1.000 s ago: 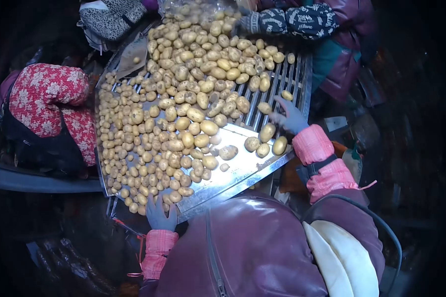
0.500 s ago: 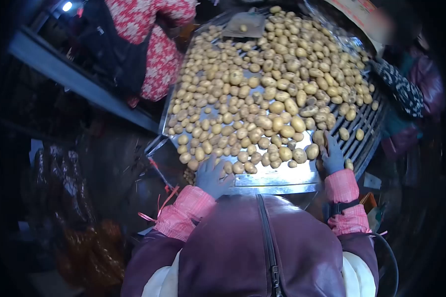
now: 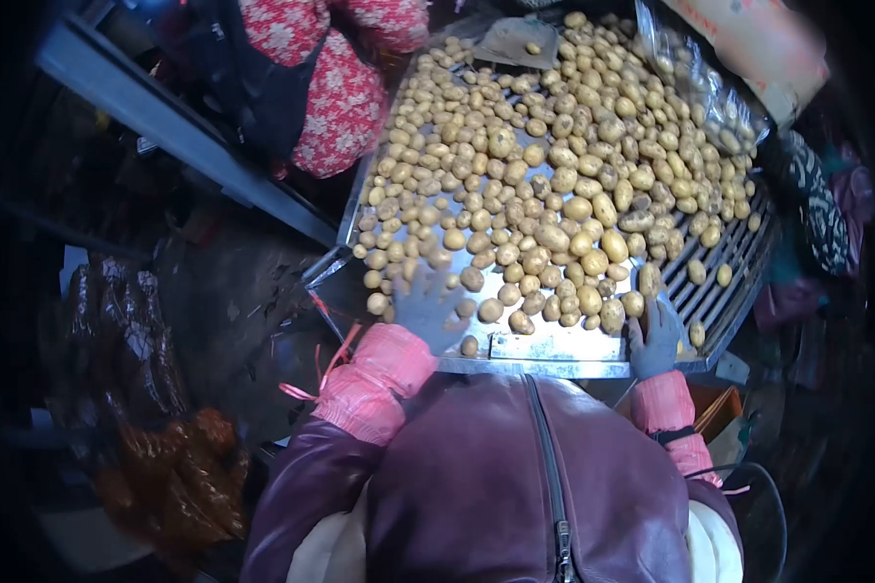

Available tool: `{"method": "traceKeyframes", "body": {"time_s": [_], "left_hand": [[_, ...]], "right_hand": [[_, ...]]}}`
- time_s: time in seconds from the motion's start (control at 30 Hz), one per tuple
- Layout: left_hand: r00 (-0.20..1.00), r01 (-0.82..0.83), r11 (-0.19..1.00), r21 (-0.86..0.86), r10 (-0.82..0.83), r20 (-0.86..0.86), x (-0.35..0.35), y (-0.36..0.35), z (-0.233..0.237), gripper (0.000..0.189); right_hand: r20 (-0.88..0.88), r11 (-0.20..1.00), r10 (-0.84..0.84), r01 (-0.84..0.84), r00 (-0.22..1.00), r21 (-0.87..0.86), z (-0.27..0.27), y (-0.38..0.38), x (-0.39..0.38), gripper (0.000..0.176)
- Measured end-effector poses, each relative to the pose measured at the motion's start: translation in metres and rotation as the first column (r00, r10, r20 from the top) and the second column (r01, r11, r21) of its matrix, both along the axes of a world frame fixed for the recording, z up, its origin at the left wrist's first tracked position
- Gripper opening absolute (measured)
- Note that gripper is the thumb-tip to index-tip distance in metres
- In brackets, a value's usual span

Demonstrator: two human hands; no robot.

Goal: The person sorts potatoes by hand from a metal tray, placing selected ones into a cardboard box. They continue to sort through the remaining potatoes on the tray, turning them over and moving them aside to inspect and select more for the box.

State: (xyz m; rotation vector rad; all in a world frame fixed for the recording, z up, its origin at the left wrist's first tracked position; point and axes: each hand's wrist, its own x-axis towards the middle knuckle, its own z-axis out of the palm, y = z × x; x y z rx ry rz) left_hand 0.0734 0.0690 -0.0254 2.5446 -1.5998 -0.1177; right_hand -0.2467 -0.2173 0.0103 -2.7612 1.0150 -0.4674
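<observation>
Many potatoes (image 3: 552, 237) are spread over a metal sorting table (image 3: 554, 348). My left hand (image 3: 428, 309), in a grey-blue glove, lies with fingers spread over the potatoes at the front left. One small potato (image 3: 470, 346) sits by the front lip, to the right of that hand. At the front right, my gloved right hand (image 3: 657, 338) rests at the table's edge with its fingers stretched forward. Its fingertips are right by an oblong potato (image 3: 648, 280), and a rounder potato (image 3: 633, 303) lies beside the thumb.
Slatted bars (image 3: 714, 277) form the table's right side, with a few potatoes on them. A grey scoop-like pan (image 3: 517, 43) holds a potato at the back. Clear plastic (image 3: 709, 97) covers the back right. A person in red floral clothing (image 3: 340, 107) stands at the left.
My left hand has moved forward from the front edge onto the potatoes, fingers spreading. My right hand has drawn back slightly toward the edge. The whole view has shifted a little.
</observation>
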Motion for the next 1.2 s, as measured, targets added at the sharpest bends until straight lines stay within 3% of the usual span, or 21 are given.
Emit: {"method": "traceKeyframes", "body": {"time_s": [0.07, 0.2, 0.27, 0.3, 0.37, 0.43, 0.53, 0.57, 0.63, 0.73, 0.93, 0.97, 1.0, 1.07, 1.2], "left_hand": [[0.996, -0.056, 0.995, -0.084, 0.061, 0.065, 0.010, 0.013, -0.002, 0.054], [0.981, -0.174, 0.981, -0.089, 0.181, 0.072, 0.031, 0.038, -0.012, 0.045], [0.956, -0.272, 0.955, -0.122, 0.283, 0.080, 0.025, 0.025, 0.009, 0.043], [0.977, -0.187, 0.958, -0.216, 0.203, 0.056, 0.020, 0.006, 0.019, 0.040], [0.976, -0.064, 0.963, -0.262, 0.006, -0.217, 0.000, -0.038, 0.014, 0.046], [0.921, 0.161, 0.903, -0.398, -0.282, -0.267, -0.033, -0.080, 0.004, 0.051], [0.903, 0.399, 0.868, -0.295, -0.428, -0.038, -0.056, -0.103, 0.009, 0.061], [0.905, 0.390, 0.920, -0.031, -0.389, -0.171, -0.047, -0.104, 0.027, 0.069], [0.948, 0.298, 0.953, 0.058, -0.288, -0.135, -0.029, -0.099, 0.011, 0.069], [0.990, 0.144, 0.977, 0.160, -0.140, -0.031, -0.009, -0.081, 0.022, 0.067], [0.993, 0.076, 0.995, 0.063, -0.070, -0.094, 0.026, -0.044, -0.006, 0.061], [0.996, 0.067, 0.998, 0.011, -0.067, -0.055, 0.029, -0.038, -0.010, 0.058], [0.998, 0.057, 0.998, -0.039, -0.057, -0.016, 0.032, -0.032, -0.013, 0.056], [1.000, 0.011, 0.996, -0.089, -0.009, 0.014, 0.033, -0.021, -0.020, 0.051], [0.993, -0.067, 0.997, -0.047, 0.071, 0.099, 0.033, -0.013, -0.015, 0.044]], "right_hand": [[0.046, 1.000, -0.010, 0.009, 0.999, 0.010, 0.000, 0.002, -0.003, 0.054], [0.065, 0.998, -0.069, 0.068, 0.996, 0.017, -0.006, -0.001, -0.004, 0.051], [0.067, 0.996, -0.086, 0.084, 0.994, 0.032, -0.007, 0.000, -0.002, 0.052], [0.051, 0.995, -0.094, 0.092, 0.994, 0.031, -0.005, 0.002, -0.001, 0.052], [0.054, 0.992, -0.118, 0.115, 0.991, 0.057, -0.001, 0.005, 0.001, 0.051], [0.065, 0.992, -0.123, 0.120, 0.990, 0.044, -0.002, 0.003, -0.001, 0.049], [0.022, 0.982, -0.163, 0.159, 0.986, 0.105, 0.000, 0.004, -0.001, 0.049], [0.014, 0.977, -0.175, 0.172, 0.985, 0.124, 0.004, 0.006, 0.001, 0.050], [0.024, 0.980, -0.176, 0.172, 0.984, 0.103, 0.000, 0.006, 0.002, 0.050], [0.038, 0.976, -0.180, 0.174, 0.983, 0.132, 0.002, 0.009, 0.002, 0.046], [0.085, 0.983, -0.136, 0.124, 0.987, 0.135, 0.003, 0.008, 0.003, 0.053], [0.064, 0.976, -0.105, 0.090, 0.992, 0.198, 0.005, 0.007, 0.002, 0.056], [0.016, 0.989, -0.075, 0.072, 0.997, 0.127, 0.001, 0.008, 0.001, 0.060], [0.002, 0.997, -0.070, 0.070, 0.998, -0.016, 0.004, 0.016, 0.011, 0.051], [-0.158, 0.995, 0.029, -0.014, 0.987, 0.095, 0.011, 0.017, 0.041, 0.031]]}}
